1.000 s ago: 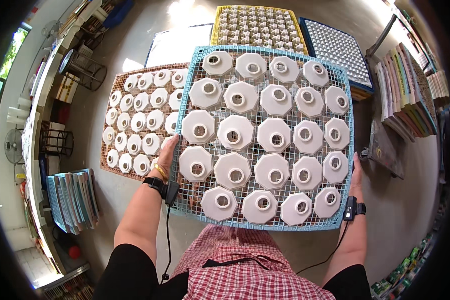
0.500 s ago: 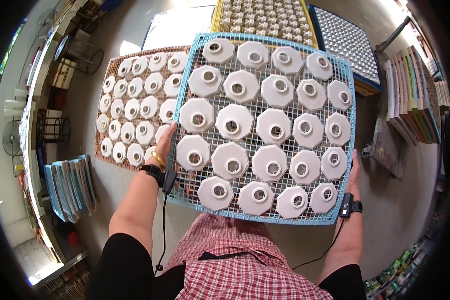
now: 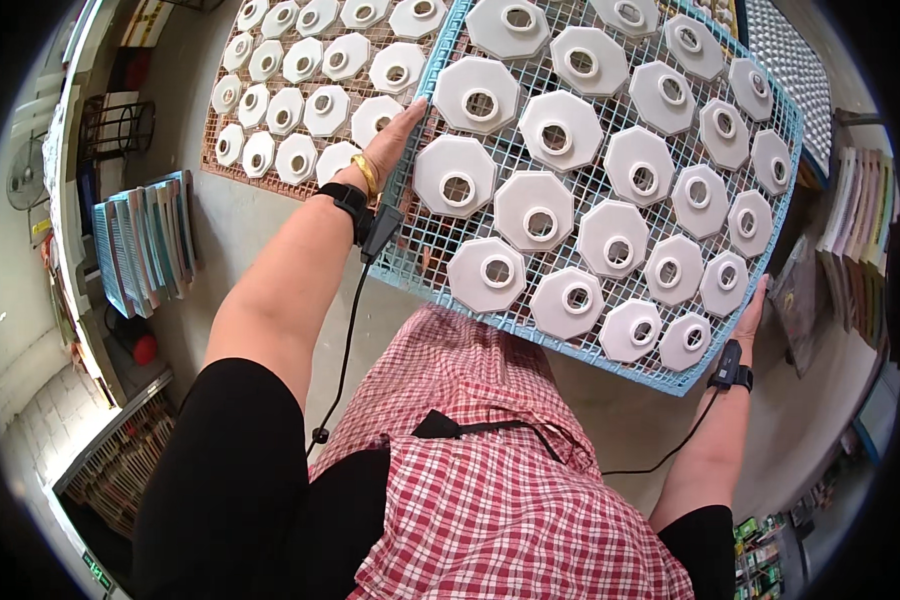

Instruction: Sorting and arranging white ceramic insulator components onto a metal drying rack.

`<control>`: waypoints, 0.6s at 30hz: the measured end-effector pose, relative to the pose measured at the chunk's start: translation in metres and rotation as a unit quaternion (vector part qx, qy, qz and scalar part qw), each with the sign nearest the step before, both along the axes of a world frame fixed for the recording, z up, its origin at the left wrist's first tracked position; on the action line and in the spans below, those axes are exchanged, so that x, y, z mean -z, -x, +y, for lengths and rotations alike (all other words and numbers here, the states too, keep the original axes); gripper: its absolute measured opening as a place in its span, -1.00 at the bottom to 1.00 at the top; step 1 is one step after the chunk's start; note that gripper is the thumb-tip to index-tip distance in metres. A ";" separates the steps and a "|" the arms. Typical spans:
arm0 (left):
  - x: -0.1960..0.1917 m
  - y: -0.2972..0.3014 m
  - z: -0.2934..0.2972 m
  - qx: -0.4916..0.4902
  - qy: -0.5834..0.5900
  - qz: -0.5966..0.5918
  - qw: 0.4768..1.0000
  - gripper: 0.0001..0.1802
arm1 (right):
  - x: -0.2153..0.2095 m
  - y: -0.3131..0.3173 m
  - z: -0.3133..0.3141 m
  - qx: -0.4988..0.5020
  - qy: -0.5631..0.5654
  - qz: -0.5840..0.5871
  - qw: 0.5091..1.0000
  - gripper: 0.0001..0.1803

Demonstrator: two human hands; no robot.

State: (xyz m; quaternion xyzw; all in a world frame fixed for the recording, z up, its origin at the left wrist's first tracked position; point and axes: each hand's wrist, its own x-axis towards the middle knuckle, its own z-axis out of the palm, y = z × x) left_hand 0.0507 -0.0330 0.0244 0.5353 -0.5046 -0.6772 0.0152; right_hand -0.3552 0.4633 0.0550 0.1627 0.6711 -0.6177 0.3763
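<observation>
Both my hands carry a light-blue plastic mesh tray (image 3: 610, 362) in front of my body, tilted with its right side lower. White octagonal pieces (image 3: 547, 215), each with a round raised collar and a hole, lie spread over it in rows. My left hand (image 3: 390, 145) grips the left edge, thumb along the rim, other fingers hidden underneath. At the lower right edge my right hand (image 3: 752, 315) is closed on the rim, mostly hidden by the tray. Each wrist bears a black strap with a cabled device.
A brown mesh tray (image 3: 210, 150) with similar white pieces lies at the far left, partly behind the blue one. Stacked trays stand upright at left (image 3: 145, 240) and right (image 3: 860, 235). A white-studded tray (image 3: 795, 65) is at the far right. Grey floor (image 3: 260, 250) lies below.
The blue tray has shifted right and tilted, its right side dropping relative to the left. Both hands still grip it. The view has swung, so the brown tray appears higher.
</observation>
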 end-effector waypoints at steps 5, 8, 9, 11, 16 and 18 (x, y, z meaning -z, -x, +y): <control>0.022 -0.040 0.016 -0.028 -0.135 0.032 0.990 -0.22 | 0.021 -0.031 0.031 0.010 -0.079 0.015 0.997 -0.21; -0.002 -0.081 0.006 0.025 -0.186 0.026 0.982 -0.24 | -0.005 -0.056 0.054 0.004 -0.078 -0.072 0.994 -0.12; -0.039 -0.075 0.010 0.011 -0.174 0.047 0.984 -0.25 | -0.033 -0.071 0.050 0.041 -0.073 -0.101 0.991 -0.11; -0.048 -0.107 0.030 -0.002 -0.121 0.076 0.990 -0.25 | -0.068 -0.079 0.065 0.001 -0.046 -0.070 0.997 -0.13; -0.075 -0.101 0.032 -0.050 -0.206 -0.010 0.977 -0.18 | -0.093 -0.081 0.021 0.037 -0.112 0.011 0.993 -0.28; -0.099 -0.091 0.033 -0.062 -0.199 0.014 0.978 -0.18 | -0.100 -0.083 0.018 0.048 -0.012 -0.025 0.998 -0.29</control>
